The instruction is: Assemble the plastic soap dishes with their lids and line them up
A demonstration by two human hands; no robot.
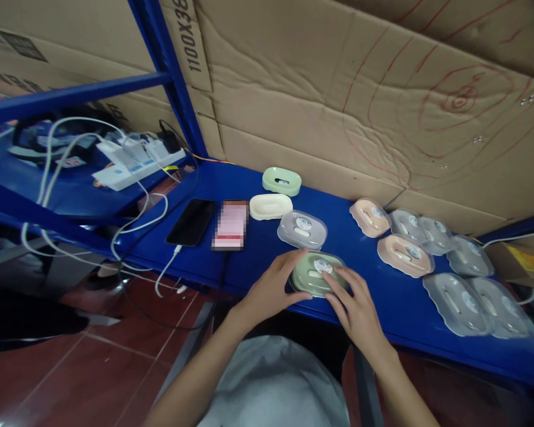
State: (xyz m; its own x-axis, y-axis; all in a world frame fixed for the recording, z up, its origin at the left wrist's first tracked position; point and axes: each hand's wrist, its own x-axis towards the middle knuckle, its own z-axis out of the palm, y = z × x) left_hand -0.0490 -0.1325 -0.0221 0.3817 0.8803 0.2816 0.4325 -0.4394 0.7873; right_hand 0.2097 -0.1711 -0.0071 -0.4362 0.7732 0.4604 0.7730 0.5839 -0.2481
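Note:
A green soap dish with a clear lid and a round sticker [314, 282] rests at the front edge of the blue table [249, 270]. My left hand [273, 284] grips its left side, thumb and fingers at the rim. On the right side, my right hand [353, 296] touches the lid and sticker with fingers spread. Just behind lies a grey lidded dish [303, 236]. Farther back are a cream dish [270, 207] and a green dish without a clear lid [282, 188].
Peach dishes [403, 256] and several grey lidded dishes [456, 302] stand on the right. A black phone [191, 222] with a white cable and a pink-screened phone [231, 226] lie on the left. A power strip [137, 171] sits beyond; cardboard [293, 107] backs the table.

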